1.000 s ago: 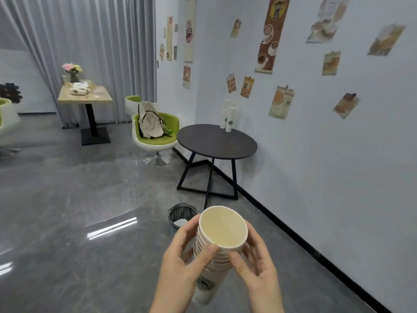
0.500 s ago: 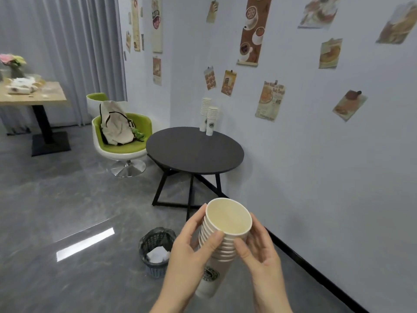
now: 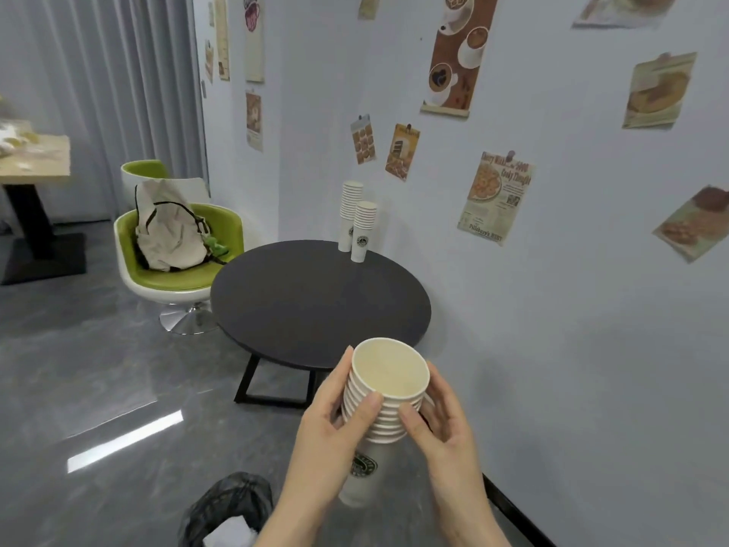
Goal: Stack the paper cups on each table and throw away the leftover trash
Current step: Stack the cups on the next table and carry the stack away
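Observation:
A stack of white paper cups with a green round logo sits between both hands, its open top facing me. My left hand grips its left side with thumb and fingers curled round the rims. My right hand holds its right side the same way. The stack hangs in the air just in front of the near edge of a round black table. Two more cup stacks stand upright at the table's far edge by the wall.
A black-lined waste bin with white paper inside stands on the floor at lower left. A green chair carries a beige backpack. A wooden table with litter is at far left. The wall runs along the right.
I have come closer to the round black table, which now fills the middle of the view. The bin has slid toward the bottom edge. Both hands keep the same hold on the stack.

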